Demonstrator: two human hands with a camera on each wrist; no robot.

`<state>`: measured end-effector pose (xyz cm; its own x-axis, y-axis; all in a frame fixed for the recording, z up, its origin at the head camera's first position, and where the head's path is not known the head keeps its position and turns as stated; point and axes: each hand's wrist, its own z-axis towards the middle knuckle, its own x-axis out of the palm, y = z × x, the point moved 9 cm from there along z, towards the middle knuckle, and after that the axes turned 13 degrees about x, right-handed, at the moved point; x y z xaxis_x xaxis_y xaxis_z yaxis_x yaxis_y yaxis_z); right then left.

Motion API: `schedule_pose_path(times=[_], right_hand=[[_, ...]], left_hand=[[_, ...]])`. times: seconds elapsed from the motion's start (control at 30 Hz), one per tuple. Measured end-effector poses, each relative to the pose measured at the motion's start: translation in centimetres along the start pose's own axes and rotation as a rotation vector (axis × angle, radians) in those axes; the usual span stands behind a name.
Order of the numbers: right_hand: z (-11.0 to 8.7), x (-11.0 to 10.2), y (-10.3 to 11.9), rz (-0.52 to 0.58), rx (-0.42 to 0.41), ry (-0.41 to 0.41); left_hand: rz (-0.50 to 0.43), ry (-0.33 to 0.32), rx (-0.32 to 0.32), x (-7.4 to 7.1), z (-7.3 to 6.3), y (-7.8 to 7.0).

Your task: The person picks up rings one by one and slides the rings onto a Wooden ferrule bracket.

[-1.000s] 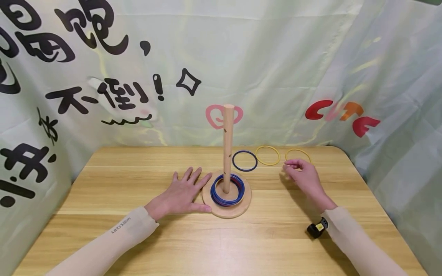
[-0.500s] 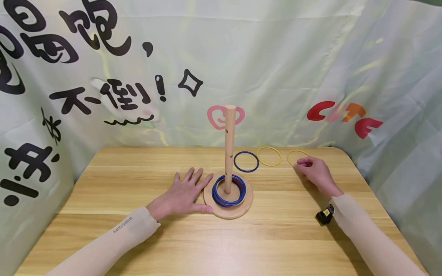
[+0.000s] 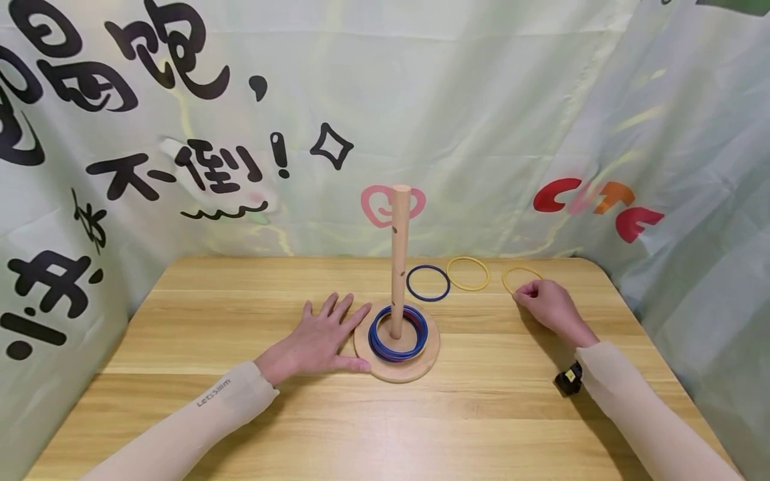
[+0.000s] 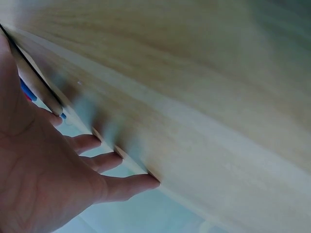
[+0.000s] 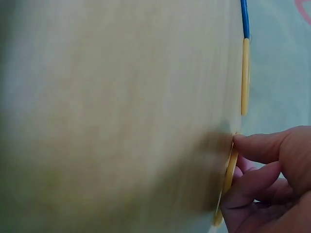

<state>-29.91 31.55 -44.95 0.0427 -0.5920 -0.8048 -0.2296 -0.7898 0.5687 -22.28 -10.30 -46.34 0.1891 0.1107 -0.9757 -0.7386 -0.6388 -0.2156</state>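
Your left hand (image 3: 315, 342) lies spread against the wooden base (image 3: 397, 374), where stacked rings (image 3: 397, 357) circle the upright peg (image 3: 400, 260). Next, a blue ring (image 3: 428, 300) and middle yellow ring (image 3: 469, 289) lie on the tabletop (image 3: 301, 427). Your right hand (image 3: 550, 307) has shifted rightward and now pinches the near edge of the far-right yellow ring (image 3: 522, 268), which seems gained.

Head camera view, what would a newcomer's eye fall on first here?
Probably the bold black Chinese characters on the left of the backdrop. Next, near the centre, the upright wooden peg on its round base, with mostly blue rings stacked around its foot. Farther right, the right hand has its fingertips at the rightmost yellow ring.
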Motion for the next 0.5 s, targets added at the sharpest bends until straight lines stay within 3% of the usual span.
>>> schedule_pose_path(times=[0.27,0.5], right_hand=[[-1.9,-1.4,1.1,-0.017,-0.100,-0.137],[-5.0,-3.3,2.7,0.037,-0.238,-0.303]], left_hand=[[-0.001,0.007,-0.007,0.2,-0.1,0.1],[-0.004,0.010,-0.005,0.2,0.0,0.1]])
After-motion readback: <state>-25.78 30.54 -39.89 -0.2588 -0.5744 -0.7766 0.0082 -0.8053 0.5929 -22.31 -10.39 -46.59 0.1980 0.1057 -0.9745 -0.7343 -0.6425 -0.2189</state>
